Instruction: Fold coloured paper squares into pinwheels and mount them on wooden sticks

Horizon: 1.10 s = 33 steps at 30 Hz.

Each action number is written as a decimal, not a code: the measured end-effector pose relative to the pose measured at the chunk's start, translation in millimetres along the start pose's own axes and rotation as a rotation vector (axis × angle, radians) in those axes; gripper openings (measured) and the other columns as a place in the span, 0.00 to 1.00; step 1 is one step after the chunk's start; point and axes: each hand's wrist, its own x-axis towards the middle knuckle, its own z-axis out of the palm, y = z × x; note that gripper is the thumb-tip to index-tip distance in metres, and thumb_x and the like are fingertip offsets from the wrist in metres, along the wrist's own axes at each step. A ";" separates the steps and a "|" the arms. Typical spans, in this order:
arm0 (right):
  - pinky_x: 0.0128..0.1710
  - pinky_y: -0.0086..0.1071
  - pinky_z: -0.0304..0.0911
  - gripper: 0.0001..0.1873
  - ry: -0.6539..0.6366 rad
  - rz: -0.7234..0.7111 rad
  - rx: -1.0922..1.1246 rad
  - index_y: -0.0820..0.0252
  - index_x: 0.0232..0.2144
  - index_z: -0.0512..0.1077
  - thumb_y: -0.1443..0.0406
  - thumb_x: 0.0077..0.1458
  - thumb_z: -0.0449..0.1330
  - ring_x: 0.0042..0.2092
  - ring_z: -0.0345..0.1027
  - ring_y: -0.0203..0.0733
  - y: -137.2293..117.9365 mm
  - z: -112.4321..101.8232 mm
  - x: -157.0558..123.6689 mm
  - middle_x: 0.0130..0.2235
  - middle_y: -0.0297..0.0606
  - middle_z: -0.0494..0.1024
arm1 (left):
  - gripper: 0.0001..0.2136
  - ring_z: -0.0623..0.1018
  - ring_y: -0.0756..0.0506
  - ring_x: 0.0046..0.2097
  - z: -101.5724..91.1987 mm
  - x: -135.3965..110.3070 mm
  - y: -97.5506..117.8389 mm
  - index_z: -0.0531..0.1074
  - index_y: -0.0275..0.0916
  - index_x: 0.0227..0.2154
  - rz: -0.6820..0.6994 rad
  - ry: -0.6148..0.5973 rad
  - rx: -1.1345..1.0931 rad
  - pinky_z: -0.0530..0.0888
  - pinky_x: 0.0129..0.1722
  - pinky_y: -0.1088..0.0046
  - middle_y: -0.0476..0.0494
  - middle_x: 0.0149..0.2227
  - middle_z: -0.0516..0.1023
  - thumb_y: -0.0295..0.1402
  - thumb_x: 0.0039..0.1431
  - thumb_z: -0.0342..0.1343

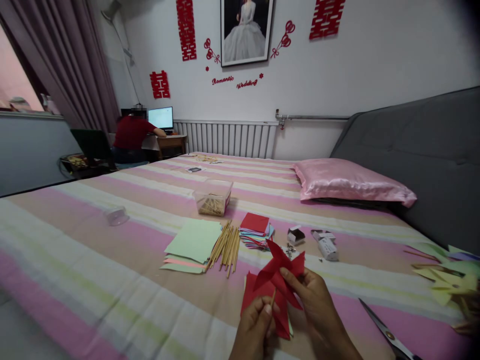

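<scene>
A red paper pinwheel is held up between my two hands. My left hand pinches a thin wooden stick that runs up to the pinwheel. The fingers of my right hand are closed on the pinwheel's folded paper, thumb in front at its centre. Below lie red paper sheets on the bed, partly covered by my hands. Just beyond the pinwheel is a stack of small coloured paper squares, red on top. Small metal pins lie scattered beside a little open box.
Wooden sticks lie beside green paper sheets. Behind them stands a clear plastic box of sticks. Open scissors lie at right, near several finished pinwheels. A pink pillow is farther back; a person sits at a desk.
</scene>
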 end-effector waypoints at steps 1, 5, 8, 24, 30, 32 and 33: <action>0.25 0.30 0.63 0.17 -0.002 -0.003 0.002 0.66 0.24 0.74 0.58 0.33 0.70 0.24 0.69 0.41 0.3 -0.4 0.1 0.22 0.38 0.77 | 0.19 0.50 0.58 0.14 0.3 -0.2 0.7 0.66 0.36 0.27 0.003 0.005 0.010 0.43 0.15 0.78 0.59 0.13 0.55 0.49 0.44 0.59; 0.25 0.29 0.62 0.17 -0.010 -0.003 0.001 0.66 0.24 0.74 0.59 0.35 0.70 0.24 0.68 0.39 0.7 -1.5 0.0 0.23 0.38 0.77 | 0.20 0.49 0.58 0.14 1.9 -0.9 2.7 0.66 0.37 0.27 -0.021 0.012 0.011 0.43 0.14 0.78 0.60 0.13 0.54 0.50 0.43 0.59; 0.25 0.28 0.62 0.16 -0.015 -0.002 -0.002 0.66 0.23 0.73 0.59 0.35 0.69 0.24 0.67 0.38 -0.6 -1.0 -0.4 0.23 0.37 0.77 | 0.20 0.49 0.59 0.14 2.5 -1.4 2.7 0.66 0.37 0.27 -0.031 0.019 -0.012 0.43 0.15 0.78 0.60 0.13 0.54 0.50 0.42 0.60; 0.25 0.28 0.61 0.15 -0.012 -0.002 -0.006 0.66 0.24 0.74 0.60 0.35 0.70 0.24 0.67 0.37 -0.5 -1.9 -1.4 0.23 0.37 0.77 | 0.21 0.49 0.58 0.14 5.1 -1.5 3.7 0.66 0.37 0.26 -0.014 0.029 -0.004 0.43 0.14 0.78 0.60 0.12 0.55 0.51 0.41 0.60; 0.24 0.26 0.61 0.15 0.008 0.007 0.006 0.66 0.21 0.73 0.60 0.34 0.70 0.23 0.65 0.35 -3.1 0.8 -3.7 0.22 0.35 0.76 | 0.21 0.49 0.58 0.14 5.0 -3.4 6.0 0.66 0.37 0.27 -0.022 0.028 0.029 0.43 0.15 0.77 0.60 0.13 0.54 0.52 0.41 0.60; 0.24 0.26 0.61 0.15 0.007 0.018 0.006 0.66 0.22 0.73 0.60 0.34 0.70 0.23 0.66 0.35 -3.2 0.7 -3.6 0.22 0.36 0.76 | 0.21 0.49 0.58 0.14 4.4 -3.7 5.4 0.66 0.37 0.27 -0.011 0.029 0.029 0.43 0.15 0.77 0.60 0.13 0.54 0.51 0.42 0.59; 0.24 0.27 0.61 0.15 0.005 0.024 0.011 0.66 0.22 0.74 0.60 0.34 0.70 0.23 0.66 0.36 -3.0 0.5 -3.4 0.22 0.36 0.77 | 0.20 0.49 0.58 0.14 4.1 -3.7 4.9 0.66 0.37 0.27 -0.005 0.029 0.024 0.44 0.16 0.77 0.60 0.13 0.54 0.51 0.43 0.59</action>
